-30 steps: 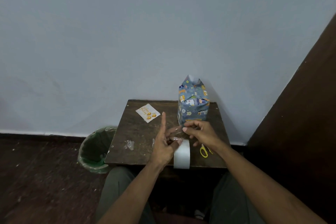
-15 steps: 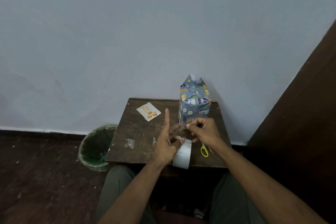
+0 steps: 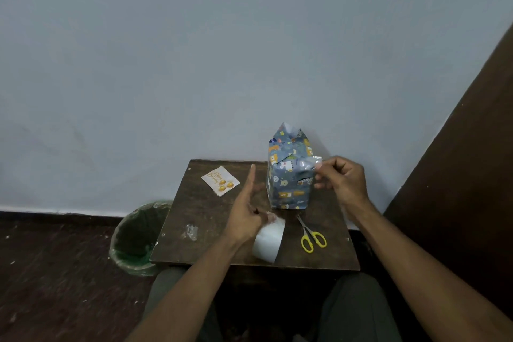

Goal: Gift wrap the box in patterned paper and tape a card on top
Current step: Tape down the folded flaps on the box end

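Observation:
A box wrapped in blue animal-patterned paper [image 3: 287, 183] stands upright at the back of a small dark wooden table [image 3: 205, 211], its top flaps sticking up unsealed. My right hand [image 3: 342, 179] pinches a strip of clear tape [image 3: 311, 164] at the box's upper right edge. My left hand [image 3: 245, 215] holds the white tape roll [image 3: 268, 240] above the table's front, index finger pointing up. A white birthday card [image 3: 220, 180] with gold balloons lies at the back left of the table.
Yellow-handled scissors [image 3: 310, 236] lie near the table's front right. A crumpled bit of clear tape [image 3: 192, 231] sits front left. A green-lined bin [image 3: 136, 239] stands on the floor left of the table. A pale wall is behind, a dark panel to the right.
My right hand has pulled a strip of tape off the roll and carried it up and right to the box's upper right edge. My left hand stays with the roll.

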